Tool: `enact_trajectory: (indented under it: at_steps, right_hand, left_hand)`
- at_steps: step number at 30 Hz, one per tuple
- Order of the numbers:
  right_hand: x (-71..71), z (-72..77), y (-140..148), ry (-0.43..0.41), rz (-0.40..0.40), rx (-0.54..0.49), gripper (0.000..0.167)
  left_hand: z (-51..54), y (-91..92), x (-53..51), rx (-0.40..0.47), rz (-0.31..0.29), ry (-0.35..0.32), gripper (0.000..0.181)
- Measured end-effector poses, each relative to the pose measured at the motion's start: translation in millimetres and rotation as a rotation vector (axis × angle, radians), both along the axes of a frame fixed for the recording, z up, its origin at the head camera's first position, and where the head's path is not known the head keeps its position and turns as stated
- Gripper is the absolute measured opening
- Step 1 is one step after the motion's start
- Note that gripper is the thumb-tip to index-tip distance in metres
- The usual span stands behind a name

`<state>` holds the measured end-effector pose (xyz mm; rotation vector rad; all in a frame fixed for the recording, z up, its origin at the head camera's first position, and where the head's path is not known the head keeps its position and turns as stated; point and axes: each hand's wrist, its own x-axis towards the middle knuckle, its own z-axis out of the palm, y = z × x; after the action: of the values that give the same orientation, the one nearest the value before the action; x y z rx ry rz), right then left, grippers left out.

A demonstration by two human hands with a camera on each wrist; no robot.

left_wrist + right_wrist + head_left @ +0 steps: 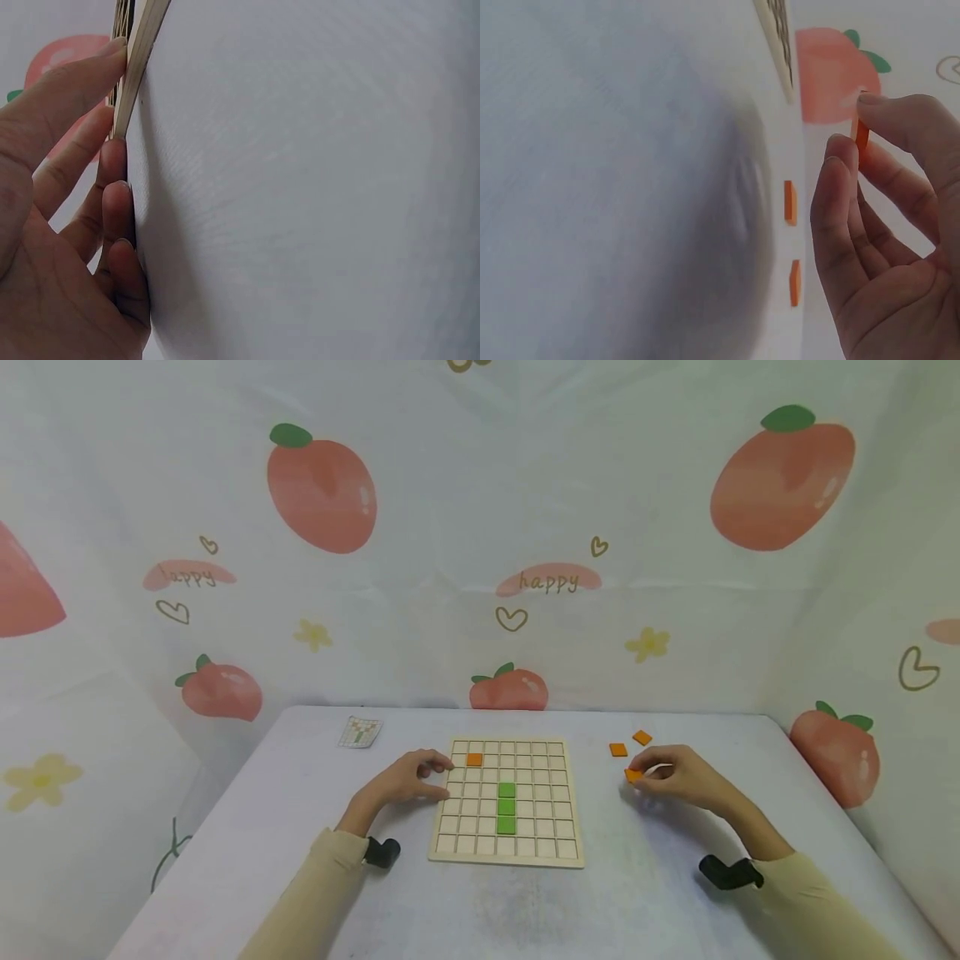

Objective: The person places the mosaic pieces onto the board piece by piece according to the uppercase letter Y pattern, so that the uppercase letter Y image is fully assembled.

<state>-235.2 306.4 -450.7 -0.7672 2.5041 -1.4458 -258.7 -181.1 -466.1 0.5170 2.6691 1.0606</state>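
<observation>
A square wooden grid board [486, 845] lies mid-table, with one orange tile [475, 760] near its upper left and a column of green tiles [507, 807] in its middle. My left hand [408, 778] touches the board's left edge with thumb and fingertips; in the left wrist view its fingers [56, 176] rest along the board's side [135, 71]. Right of the board, my right hand [678, 777] pinches an orange square tile [861, 135] between thumb and fingers, held above the table. Two more orange tiles [618, 749] lie on the table just beyond that hand.
A small card [361, 732] printed with a coloured grid pattern lies at the back left of the white table [480, 918]. Behind the table hangs a fruit-patterned cloth [420, 635]. A thin dark green cord [172, 852] shows at the left side.
</observation>
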Motion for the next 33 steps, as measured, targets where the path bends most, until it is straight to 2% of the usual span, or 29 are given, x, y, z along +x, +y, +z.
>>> enact_trajectory:
  at_steps: [7, 15, 28, 33]
  right_hand:
    - [-4.0, -1.0, -13.4, -0.03, -0.043, -0.029, 0.024]
    - [-11.7, -3.8, -35.1, -0.035, 0.01, -0.111, 0.023]
    - [-26.8, -6.9, -78.9, 0.008, 0.061, -0.105, 0.02]
    - [-31.7, -7.4, -100.7, -0.063, 0.082, -0.13, 0.022]
  left_hand:
    - [0.2, -0.3, 0.1, 0.007, -0.013, 0.002, 0.044]
    - [0.4, 0.5, 0.8, 0.001, -0.003, 0.0, 0.044]
    - [1.9, 3.0, 1.9, -0.004, 0.024, -0.018, 0.045]
    - [1.9, 3.1, 1.9, -0.011, 0.028, -0.016, 0.044]
